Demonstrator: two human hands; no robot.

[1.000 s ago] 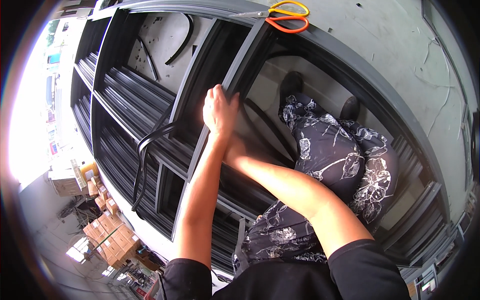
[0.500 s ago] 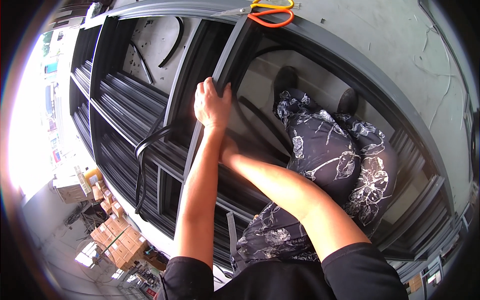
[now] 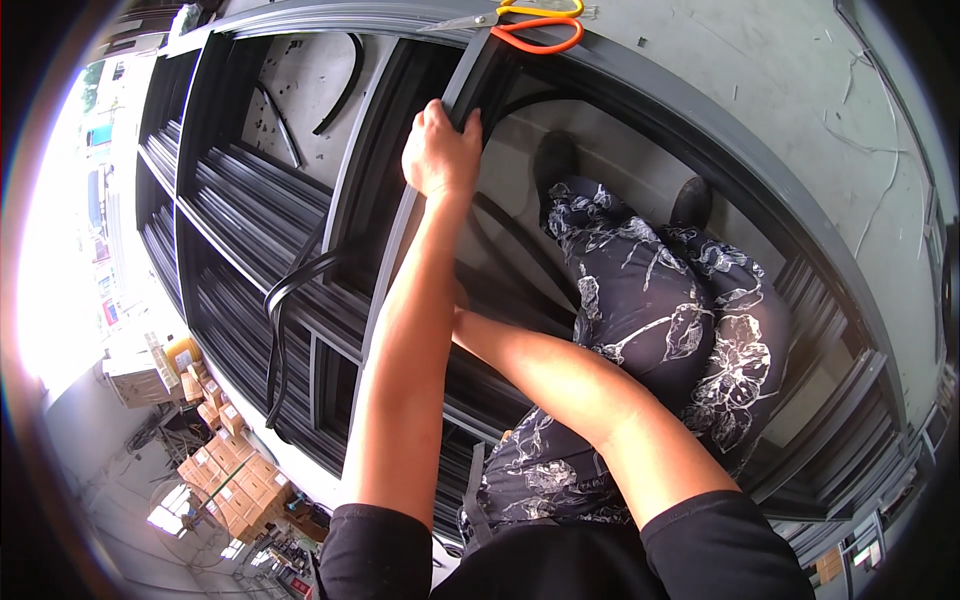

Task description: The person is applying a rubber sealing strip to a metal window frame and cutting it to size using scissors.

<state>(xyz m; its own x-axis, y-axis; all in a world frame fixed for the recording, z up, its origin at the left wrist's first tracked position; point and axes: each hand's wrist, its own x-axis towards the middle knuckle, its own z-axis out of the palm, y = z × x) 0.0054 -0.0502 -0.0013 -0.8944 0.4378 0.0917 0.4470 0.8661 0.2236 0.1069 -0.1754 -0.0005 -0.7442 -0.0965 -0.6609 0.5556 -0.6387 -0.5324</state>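
My left hand (image 3: 441,152) is wrapped round a grey metal frame bar (image 3: 464,82), thumb on its right side and fingers over the top. Crossing under my left forearm, my right hand (image 3: 460,298) shows only a sliver beside the same bar; its fingers are hidden. A black rubber strip (image 3: 300,275) hangs in a loop over the crossbars left of my arms, its end going under the bar. Scissors (image 3: 540,35) with one orange and one yellow handle loop lie on the frame's far edge, beyond my left hand.
My legs stand inside a frame opening on the right. Black strip offcuts (image 3: 346,85) lie on the floor at the far left. Stacked cardboard boxes (image 3: 235,485) stand at the lower left. Thin white strands (image 3: 893,150) trail over the floor at right.
My left hand has slid along the bar, away from me toward the scissors. My right hand has gone further out of sight behind my left forearm.
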